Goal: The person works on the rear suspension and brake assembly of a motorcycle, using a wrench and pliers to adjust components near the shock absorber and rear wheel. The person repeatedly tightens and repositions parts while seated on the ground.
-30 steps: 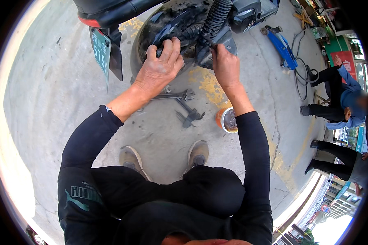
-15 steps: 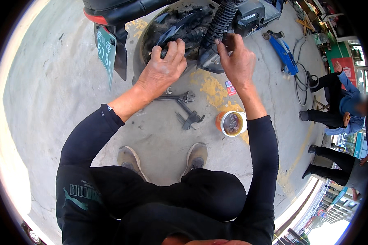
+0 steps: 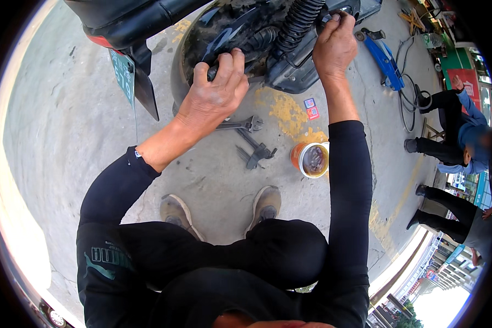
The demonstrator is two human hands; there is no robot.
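Observation:
The rear of a scooter fills the top of the view, with its dirty black rear fender and wheel and a ribbed black hose. My left hand is bent over the wheel area, its fingers curled around a small dark piece that I cannot identify. Farther right, my right hand has its thumb and fingers pinched together at the upper edge of a black housing. What lies between those fingertips is mostly hidden. Below the wheel, an adjustable wrench lies on the concrete beside a dark metal tool with jaws.
An orange-and-white tub with dark contents stands right of the tools. A small printed card lies above it. A blue floor jack and a looped hose are at the right. Two people are at the far right.
My right hand has moved up and right along the housing. My left hand stays by the wheel, shifted slightly. The scooter's tail and plate appear farther left and lower.

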